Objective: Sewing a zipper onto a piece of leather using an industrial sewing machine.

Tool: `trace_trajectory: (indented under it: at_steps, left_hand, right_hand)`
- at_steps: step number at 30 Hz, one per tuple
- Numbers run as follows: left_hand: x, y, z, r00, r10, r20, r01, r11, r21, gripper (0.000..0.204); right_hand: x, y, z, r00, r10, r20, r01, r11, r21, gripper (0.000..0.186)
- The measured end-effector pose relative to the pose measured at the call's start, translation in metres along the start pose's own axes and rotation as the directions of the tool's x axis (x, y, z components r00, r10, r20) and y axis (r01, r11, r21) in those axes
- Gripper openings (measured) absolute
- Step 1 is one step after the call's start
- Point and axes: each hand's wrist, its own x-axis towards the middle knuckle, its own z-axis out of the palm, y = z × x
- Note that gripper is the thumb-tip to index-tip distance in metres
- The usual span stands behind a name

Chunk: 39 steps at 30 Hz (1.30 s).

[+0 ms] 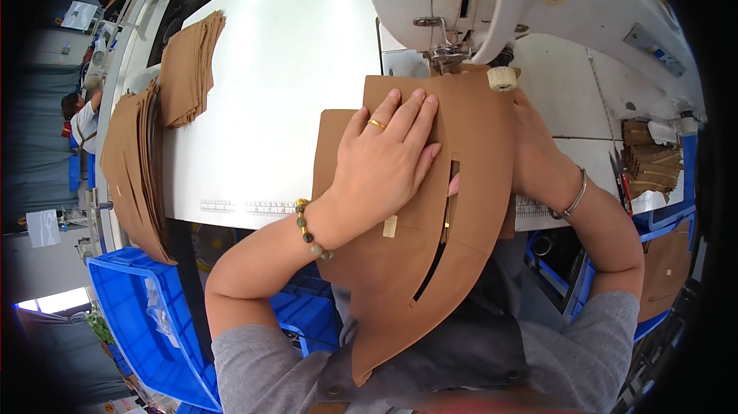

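A brown panel (384,260), leather or fabric, lies under the presser foot (447,56) of a white sewing machine and hangs over the table's front edge toward my lap. A long slot runs through it, with a strip of zipper (447,218) showing inside. My left hand (392,145) rests flat on the panel, fingers stretched toward the presser foot. At the panel's right edge is my right hand (534,152), its fingers mostly hidden beneath the brown material. A fingertip (454,185) shows through the slot; I cannot tell which hand it belongs to.
Stacks of brown pieces (134,168) lie at the table's left, with another pile (191,68) behind. Blue bins (150,322) stand below left. Red-handled scissors (621,179) and bundled brown pieces (649,156) are at right. Another person (83,118) sits far left.
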Motion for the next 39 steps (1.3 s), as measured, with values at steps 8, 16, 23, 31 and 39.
trace_trajectory:
  at_steps: [8, 16, 23, 31, 39]
  left_hand:
    - [0.013, -0.015, 0.001, 0.993, 0.090, -0.075, -0.098, 0.989, -0.114, 0.057]
    - [0.020, -0.016, 0.000, 0.995, 0.080, -0.065, -0.083, 0.996, -0.043, 0.055]
    - [0.031, -0.026, 0.004, 0.994, 0.062, -0.095, -0.066, 0.997, -0.035, 0.052]
    - [0.064, -0.053, 0.014, 0.983, 0.043, -0.181, -0.050, 0.998, -0.035, 0.031]
    - [0.055, -0.050, 0.001, 0.994, 0.033, -0.108, -0.041, 0.996, -0.074, 0.038]
  right_hand:
    - [-0.002, 0.003, 0.003, 0.999, -0.039, -0.019, 0.038, 0.999, -0.014, 0.054]
    - [-0.003, 0.005, 0.006, 0.997, -0.063, -0.038, 0.063, 0.998, -0.015, 0.054]
    - [-0.002, 0.004, 0.001, 0.998, -0.062, 0.032, 0.065, 0.993, -0.099, 0.053]
    - [0.000, -0.001, 0.000, 0.998, -0.026, 0.066, 0.033, 0.992, -0.122, 0.060]
    - [-0.001, 0.000, 0.001, 0.997, -0.010, 0.080, 0.017, 0.996, -0.090, 0.056]
